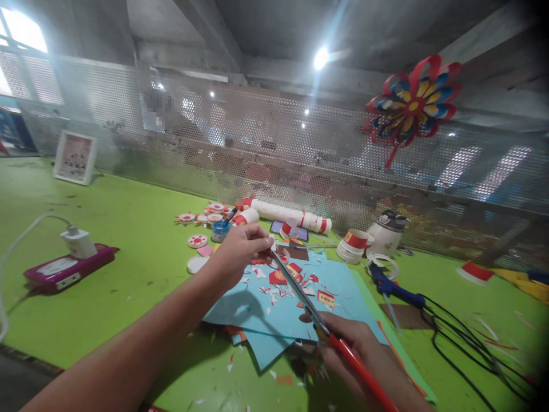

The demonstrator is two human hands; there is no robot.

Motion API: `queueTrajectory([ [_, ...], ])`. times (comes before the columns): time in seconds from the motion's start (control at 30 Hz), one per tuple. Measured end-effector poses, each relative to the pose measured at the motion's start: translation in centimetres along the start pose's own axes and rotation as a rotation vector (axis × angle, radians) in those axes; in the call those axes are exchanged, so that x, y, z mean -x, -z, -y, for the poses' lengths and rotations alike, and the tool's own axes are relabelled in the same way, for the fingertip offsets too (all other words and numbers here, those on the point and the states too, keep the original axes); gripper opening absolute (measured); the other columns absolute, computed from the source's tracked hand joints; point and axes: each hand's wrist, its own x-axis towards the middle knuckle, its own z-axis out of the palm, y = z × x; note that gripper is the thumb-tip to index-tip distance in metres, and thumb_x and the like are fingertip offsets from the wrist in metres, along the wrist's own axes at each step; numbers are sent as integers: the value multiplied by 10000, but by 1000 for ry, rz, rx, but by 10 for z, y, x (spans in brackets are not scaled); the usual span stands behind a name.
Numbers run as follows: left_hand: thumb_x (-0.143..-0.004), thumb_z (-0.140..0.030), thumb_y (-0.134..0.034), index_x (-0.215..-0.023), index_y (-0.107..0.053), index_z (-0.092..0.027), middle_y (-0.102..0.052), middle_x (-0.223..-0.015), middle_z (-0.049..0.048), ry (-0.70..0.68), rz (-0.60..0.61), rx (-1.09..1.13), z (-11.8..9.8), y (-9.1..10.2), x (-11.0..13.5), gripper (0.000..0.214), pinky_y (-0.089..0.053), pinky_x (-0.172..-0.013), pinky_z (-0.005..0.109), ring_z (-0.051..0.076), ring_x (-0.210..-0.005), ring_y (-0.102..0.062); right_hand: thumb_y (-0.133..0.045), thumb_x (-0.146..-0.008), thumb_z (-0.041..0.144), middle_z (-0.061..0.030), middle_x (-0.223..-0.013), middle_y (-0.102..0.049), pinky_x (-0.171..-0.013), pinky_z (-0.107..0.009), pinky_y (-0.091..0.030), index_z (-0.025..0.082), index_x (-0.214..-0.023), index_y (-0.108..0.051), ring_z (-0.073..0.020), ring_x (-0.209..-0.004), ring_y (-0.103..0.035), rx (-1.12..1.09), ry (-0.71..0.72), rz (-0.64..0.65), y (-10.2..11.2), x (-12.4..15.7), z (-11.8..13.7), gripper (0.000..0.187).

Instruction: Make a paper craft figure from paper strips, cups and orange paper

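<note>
My right hand (360,349) is wrapped round the red handle of a pair of scissors (295,286), whose long metal blades point up and left over the blue paper (244,309). At the blade tips, my left hand (244,246) has its thumb and fingers pinched together. What sits in that pinch is too small to make out. Beneath the blades lie red and gold paper cut-outs (285,276), a small yellow and red piece (326,298) and several red and white scraps (274,293).
Behind my hands are a blue jar (221,230), white-and-red rolls (283,213), a phone (300,232) and a paper cup-like ring (355,246). A glue gun (397,290) with black cable lies right. Left stand a purple power strip (71,269) and a picture frame (76,157).
</note>
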Motion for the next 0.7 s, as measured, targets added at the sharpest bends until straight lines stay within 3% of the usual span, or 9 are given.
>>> queueTrajectory([
  [0.23,-609,-233,-735,-560,-560,-140,-576,-562,23,4,1,-12,0,0,0,204,-468,-572,293,132,-526,-562,-522,-710,307,-58,-728,-666,-584,-268,-483,140,-928,-699,-187,-633,-600,-18,-13,-17,-2,0,0,327],
  [0.5,-623,-211,-720,-561,-559,-140,-584,-559,26,13,8,-6,1,0,0,186,-467,-568,289,133,-526,-568,-554,-719,345,-10,-602,-579,-539,-234,-459,132,-977,-684,-144,-547,-545,-102,-72,11,-3,-1,-7,359],
  [0.7,-612,-198,-717,-558,-559,-137,-589,-568,26,26,4,6,2,1,-2,178,-465,-577,295,136,-530,-574,-575,-740,380,-24,-644,-619,-514,-225,-450,168,-955,-708,-146,-545,-557,-95,-57,25,2,-1,-15,330],
])
